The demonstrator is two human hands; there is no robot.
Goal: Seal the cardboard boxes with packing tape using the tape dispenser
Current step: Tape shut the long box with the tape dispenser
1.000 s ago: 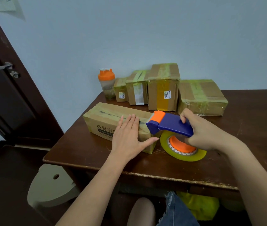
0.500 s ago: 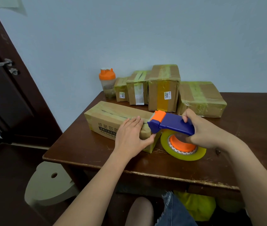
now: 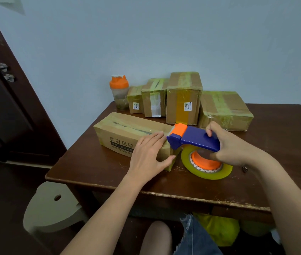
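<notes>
A long cardboard box [image 3: 125, 132] with printed characters lies near the table's front left, a tape strip running along its top seam. My left hand [image 3: 150, 155] lies flat over the box's near end, thumb against its end face. My right hand [image 3: 230, 146] grips the handle of a blue and orange tape dispenser [image 3: 192, 138] carrying a yellowish tape roll [image 3: 206, 165]. The dispenser's orange head sits at the box's near top edge, next to my left fingertips.
Several taped cardboard boxes [image 3: 183, 98] stand in a row at the back of the dark wooden table [image 3: 274, 144], with an orange-lidded shaker bottle [image 3: 118, 92] to their left. A dark door [image 3: 2, 100] is at left. A pale stool [image 3: 52, 208] stands below the table's front left.
My left hand slid toward the box's near end and wrapped lower over it. The dispenser stayed at the box's end, shifting only slightly.
</notes>
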